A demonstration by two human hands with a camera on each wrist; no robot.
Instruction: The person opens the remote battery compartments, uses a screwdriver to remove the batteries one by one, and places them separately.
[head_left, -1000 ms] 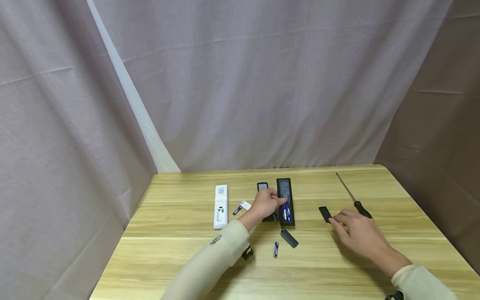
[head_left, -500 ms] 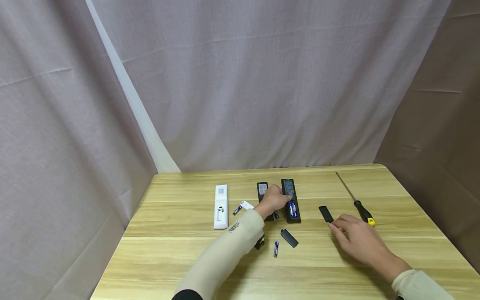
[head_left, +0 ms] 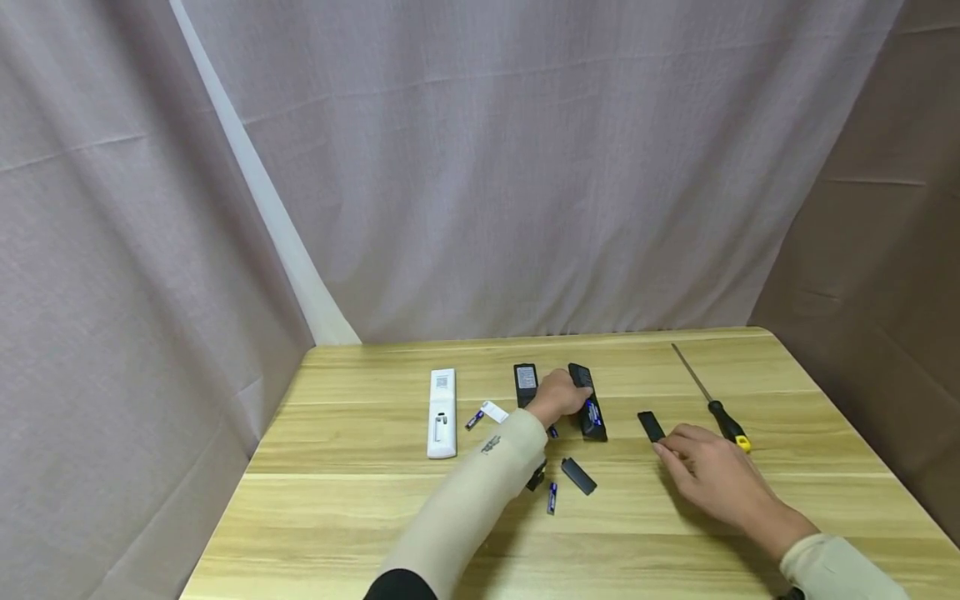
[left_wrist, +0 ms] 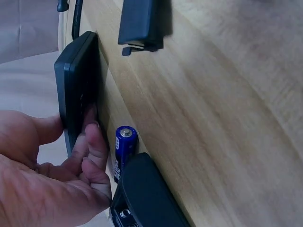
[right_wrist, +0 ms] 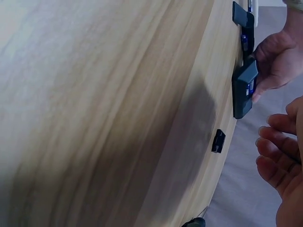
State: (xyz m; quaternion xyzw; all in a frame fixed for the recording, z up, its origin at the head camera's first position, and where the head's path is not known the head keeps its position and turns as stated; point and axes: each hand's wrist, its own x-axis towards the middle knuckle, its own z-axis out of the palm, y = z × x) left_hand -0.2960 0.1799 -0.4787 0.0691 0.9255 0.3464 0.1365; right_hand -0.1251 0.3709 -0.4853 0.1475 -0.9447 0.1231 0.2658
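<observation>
My left hand (head_left: 558, 396) grips a black remote control (head_left: 585, 379), thumb on one face and fingers behind it. The remote is tipped on its side, with blue batteries (head_left: 593, 414) showing in its open compartment. In the left wrist view, a blue battery (left_wrist: 125, 146) lies by the fingers of my left hand (left_wrist: 47, 175), beside a second black remote (left_wrist: 147, 194). My right hand (head_left: 708, 467) hovers near a small black battery cover (head_left: 649, 426), its fingers loosely bent. The right wrist view has that cover (right_wrist: 218, 141) lying on the table, apart from my right hand (right_wrist: 286, 156).
A white remote (head_left: 442, 417) with an open compartment lies at the left, near a loose battery (head_left: 475, 419) and a white cover (head_left: 493, 411). Another black cover (head_left: 578, 476) and battery (head_left: 552, 498) lie nearer. A screwdriver (head_left: 726, 421) lies at the right.
The left hand has moved the black remote a little to the right and tipped it from lying flat onto its side. The right hand stays almost still beside the small cover.
</observation>
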